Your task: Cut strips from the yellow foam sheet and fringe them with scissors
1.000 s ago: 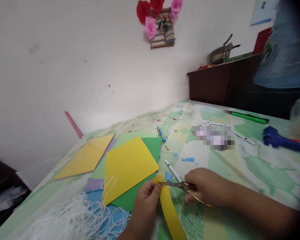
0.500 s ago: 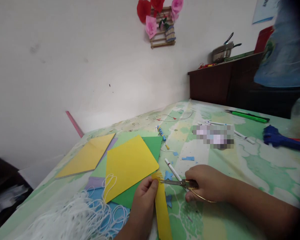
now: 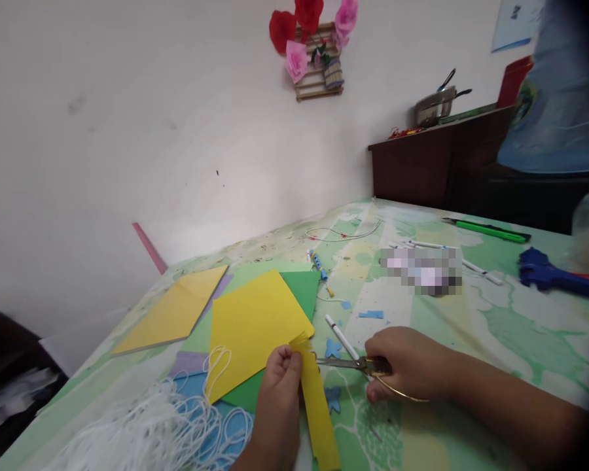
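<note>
My left hand (image 3: 281, 386) pinches a long yellow paper strip (image 3: 319, 418) near its top end, where fine cuts form a fringe. The strip hangs down to the lower edge of the view. Gold-handled scissors (image 3: 360, 364) are held in my right hand (image 3: 405, 363), with the blades pointing left, their tips beside the strip's right edge. A large yellow sheet (image 3: 255, 327) lies beyond my left hand on a green sheet (image 3: 302, 291). Blue butterfly-shaped pieces (image 3: 332, 348) and a white marker (image 3: 341, 335) lie around the scissors.
A tangle of white string (image 3: 142, 425) covers the lower left. Yellow-topped boards (image 3: 177, 307) lie at the left. Farther right are a blue tool (image 3: 544, 269), a green cutter (image 3: 491, 229), white markers (image 3: 481, 271) and a pixelated object (image 3: 422, 270).
The yellow strip has tilted and shifted a little with my left hand. The scissors now sit slightly right of and lower than before, with their tips clear of the strip's fringe.
</note>
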A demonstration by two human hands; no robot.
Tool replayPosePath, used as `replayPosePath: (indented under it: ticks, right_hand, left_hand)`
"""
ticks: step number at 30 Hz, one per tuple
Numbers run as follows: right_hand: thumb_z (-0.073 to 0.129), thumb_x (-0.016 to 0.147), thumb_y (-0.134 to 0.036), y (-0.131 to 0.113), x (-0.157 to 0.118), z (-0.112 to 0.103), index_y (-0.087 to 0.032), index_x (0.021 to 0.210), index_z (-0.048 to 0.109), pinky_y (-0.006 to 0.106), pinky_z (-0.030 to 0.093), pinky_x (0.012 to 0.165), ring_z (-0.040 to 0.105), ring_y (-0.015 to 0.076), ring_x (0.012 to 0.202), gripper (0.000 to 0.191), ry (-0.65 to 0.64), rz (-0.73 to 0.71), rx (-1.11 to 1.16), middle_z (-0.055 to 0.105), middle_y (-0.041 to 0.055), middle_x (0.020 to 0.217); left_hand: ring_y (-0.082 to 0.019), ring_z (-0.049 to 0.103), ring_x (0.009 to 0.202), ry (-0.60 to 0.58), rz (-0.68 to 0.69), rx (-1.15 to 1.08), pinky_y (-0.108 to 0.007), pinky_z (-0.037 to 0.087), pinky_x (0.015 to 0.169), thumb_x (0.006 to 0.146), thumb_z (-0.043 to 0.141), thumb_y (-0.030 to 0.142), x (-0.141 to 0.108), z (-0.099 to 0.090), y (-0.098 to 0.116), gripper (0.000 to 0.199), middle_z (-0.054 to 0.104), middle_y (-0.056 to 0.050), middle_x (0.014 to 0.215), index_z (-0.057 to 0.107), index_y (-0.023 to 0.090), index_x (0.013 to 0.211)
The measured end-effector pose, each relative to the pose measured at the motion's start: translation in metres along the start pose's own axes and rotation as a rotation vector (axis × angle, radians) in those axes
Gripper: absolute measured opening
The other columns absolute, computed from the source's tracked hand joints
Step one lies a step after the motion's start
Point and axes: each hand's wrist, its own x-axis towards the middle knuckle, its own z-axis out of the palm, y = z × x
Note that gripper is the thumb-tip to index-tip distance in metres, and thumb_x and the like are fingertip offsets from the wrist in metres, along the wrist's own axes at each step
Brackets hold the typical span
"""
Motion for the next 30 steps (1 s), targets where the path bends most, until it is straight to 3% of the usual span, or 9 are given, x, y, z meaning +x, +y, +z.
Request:
replayPosePath:
  ticks: [5,14,19,24,27,30]
  right_hand:
    - [0.043,0.057,-0.066,-0.002,0.003,0.003,-0.019,0.063,0.057,0.022,0.021,0.042,0.047,0.0146,0.051,0.049,0.009,-0.015,0.004,0.056,0.0021,0.058]
    - [0.049,0.058,-0.059,0.004,0.008,0.008,-0.018,0.058,0.05,0.022,0.023,0.045,0.041,0.0128,0.051,0.041,0.031,-0.003,0.102,0.05,-0.0003,0.057]
    - [0.045,0.065,-0.049,0.013,0.022,0.008,-0.018,0.051,0.039,0.022,0.026,0.044,0.036,0.0111,0.049,0.035,0.199,0.064,0.396,0.037,-0.003,0.051]
    - [0.037,0.068,-0.053,0.014,0.036,0.013,-0.019,0.058,0.037,0.021,0.026,0.037,0.033,0.0081,0.038,0.036,0.314,0.313,0.905,0.034,-0.0058,0.045]
    - [0.04,0.067,-0.052,0.011,0.044,0.019,-0.019,0.057,0.034,0.019,0.024,0.034,0.032,0.0066,0.035,0.035,0.31,0.357,0.994,0.035,-0.0068,0.043]
    - [0.041,0.068,-0.047,0.0,0.056,0.016,-0.019,0.056,0.032,0.018,0.023,0.033,0.03,0.0058,0.034,0.032,0.337,0.301,0.997,0.032,-0.008,0.042]
  left_hand:
    - [-0.009,0.05,0.058,-0.018,0.041,-0.024,-0.02,0.038,0.056,0.071,0.05,0.03,0.001,0.0,0.001,0.013,0.052,0.003,0.064,0.045,0.019,0.073]
    - [-0.005,0.045,0.041,0.115,0.003,0.005,-0.016,0.034,0.042,0.064,0.056,0.036,0.012,-0.001,0.002,0.022,0.047,0.009,0.051,0.041,0.02,0.067]
    - [-0.009,0.052,0.042,0.167,-0.039,-0.068,-0.021,0.038,0.043,0.059,0.058,0.035,0.018,-0.001,0.001,0.031,0.053,0.006,0.058,0.044,0.021,0.082]
    - [-0.011,0.052,0.041,0.157,-0.045,-0.086,-0.022,0.038,0.045,0.053,0.06,0.019,0.022,-0.002,0.001,0.028,0.055,0.004,0.053,0.047,0.018,0.078]
    - [-0.01,0.05,0.04,0.134,-0.029,-0.1,-0.02,0.035,0.041,0.053,0.056,0.017,0.025,-0.003,-0.001,0.017,0.055,0.003,0.048,0.049,0.017,0.069]
    - [-0.009,0.049,0.039,0.096,-0.018,-0.086,-0.019,0.034,0.041,0.054,0.057,0.018,0.029,-0.006,-0.008,0.009,0.054,0.003,0.043,0.05,0.017,0.058]
